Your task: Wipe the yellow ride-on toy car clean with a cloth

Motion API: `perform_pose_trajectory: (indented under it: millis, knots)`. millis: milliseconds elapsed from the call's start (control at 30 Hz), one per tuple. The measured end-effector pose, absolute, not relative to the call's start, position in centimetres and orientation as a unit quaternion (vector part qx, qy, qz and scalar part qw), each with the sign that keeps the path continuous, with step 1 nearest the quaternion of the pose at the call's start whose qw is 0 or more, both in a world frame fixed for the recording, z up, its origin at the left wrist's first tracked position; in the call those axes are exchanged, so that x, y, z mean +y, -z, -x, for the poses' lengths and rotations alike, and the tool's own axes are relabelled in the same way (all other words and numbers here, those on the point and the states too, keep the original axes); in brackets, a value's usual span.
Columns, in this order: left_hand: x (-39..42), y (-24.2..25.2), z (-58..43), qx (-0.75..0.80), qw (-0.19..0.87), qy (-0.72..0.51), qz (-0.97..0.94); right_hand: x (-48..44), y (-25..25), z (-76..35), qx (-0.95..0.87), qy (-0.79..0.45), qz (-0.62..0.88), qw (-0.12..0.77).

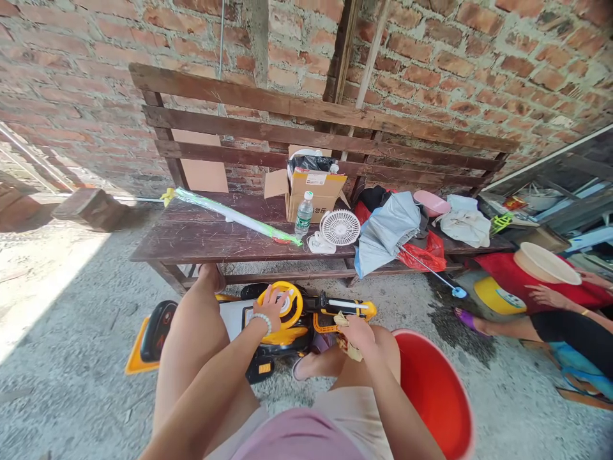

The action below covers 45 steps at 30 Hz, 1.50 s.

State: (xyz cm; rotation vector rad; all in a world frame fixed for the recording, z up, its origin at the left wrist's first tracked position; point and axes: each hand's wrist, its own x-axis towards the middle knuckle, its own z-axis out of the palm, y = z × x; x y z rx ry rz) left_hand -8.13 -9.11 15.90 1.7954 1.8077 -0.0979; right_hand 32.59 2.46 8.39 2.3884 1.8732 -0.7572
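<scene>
From my remote seat I saw the left hand (272,308), a bead bracelet on its wrist, laid over the yellow steering wheel (297,314) of a toy ride-on car (232,319), fingers curled on the rim. The car stood on the concrete floor between the person's bare knees, just in front of the wooden worktop (201,233). The right hand (358,332) was closed around a crumpled cloth (341,319), pressing it against the yellow front part of the car. A red basin (431,390) sat just beside the right knee. On the worktop stood a water bottle (303,215), a small white fan (340,227), a cardboard box (313,191) and a folded grey umbrella (387,230). Another person's hand (543,295) rested well apart at the right.
</scene>
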Motion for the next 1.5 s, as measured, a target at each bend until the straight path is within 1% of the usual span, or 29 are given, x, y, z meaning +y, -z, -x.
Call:
perform_pose_trajectory:
  millis: [133, 267, 333, 467, 567, 667, 733, 833, 900, 967, 1100, 1167, 1233, 1300, 1367, 1433, 1500]
  knots:
    - [-9.7, -16.8, 8.1, 0.684, 0.231, -0.020, -0.691, 1.3, -8.6, -31.7, 0.605, 0.269, -0.746, -0.071]
    - [-8.9, -17.9, 7.3, 0.686, 0.234, -0.038, -0.687, 0.9, -8.8, -30.1, 0.617, 0.315, -0.706, -0.151]
    - [-8.7, -18.4, 7.1, 0.693, 0.240, -0.049, -0.678, 0.9, -8.9, -29.4, 0.621, 0.322, -0.697, -0.157]
    - [-8.7, -19.3, 7.1, 0.684, 0.235, -0.101, -0.683, 1.1, -9.1, -29.6, 0.606, 0.328, -0.715, -0.119]
    - [-8.7, -19.6, 7.0, 0.679, 0.226, -0.159, -0.680, 1.2, -9.5, -30.9, 0.581, 0.342, -0.724, -0.146]
    - [-8.6, -19.5, 6.9, 0.683, 0.227, -0.181, -0.670, 1.8, -10.5, -32.3, 0.526, 0.323, -0.748, -0.244]
    - [-8.6, -19.3, 7.0, 0.686, 0.225, -0.173, -0.670, 2.8, -11.4, -32.7, 0.478, 0.308, -0.749, -0.339]
    - [-8.4, -19.3, 7.0, 0.687, 0.212, -0.141, -0.681, 4.9, -12.2, -31.8, 0.413, 0.324, -0.713, -0.465]
    - [-8.4, -19.6, 7.0, 0.681, 0.207, -0.117, -0.693, 6.3, -11.9, -30.3, 0.414, 0.346, -0.678, -0.499]
    - [-8.3, -20.0, 6.8, 0.669, 0.211, -0.097, -0.706, 7.2, -10.9, -28.7, 0.486, 0.345, -0.655, -0.465]
    - [-8.4, -20.7, 6.3, 0.661, 0.214, -0.075, -0.715, 7.8, -7.9, -26.9, 0.653, 0.287, -0.632, -0.303]
    - [-8.3, -21.0, 6.2, 0.660, 0.218, -0.066, -0.716, 8.1, -7.0, -27.1, 0.690, 0.276, -0.618, -0.257]
    - [-8.2, -21.2, 6.1, 0.659, 0.220, -0.056, -0.717, 8.7, -6.7, -27.5, 0.706, 0.280, -0.609, -0.230]
    - [-8.1, -21.5, 6.0, 0.662, 0.213, -0.054, -0.717, 9.8, -6.8, -27.7, 0.701, 0.290, -0.616, -0.214]
    - [-8.1, -21.9, 5.9, 0.666, 0.200, -0.056, -0.717, 10.9, -6.9, -27.7, 0.667, 0.310, -0.642, -0.217]
    - [-8.3, -22.1, 5.8, 0.665, 0.186, -0.054, -0.721, 11.8, -6.7, -27.6, 0.611, 0.332, -0.677, -0.241]
    - [-8.5, -22.1, 5.8, 0.665, 0.169, -0.057, -0.725, 12.3, -6.2, -27.8, 0.539, 0.351, -0.710, -0.287]
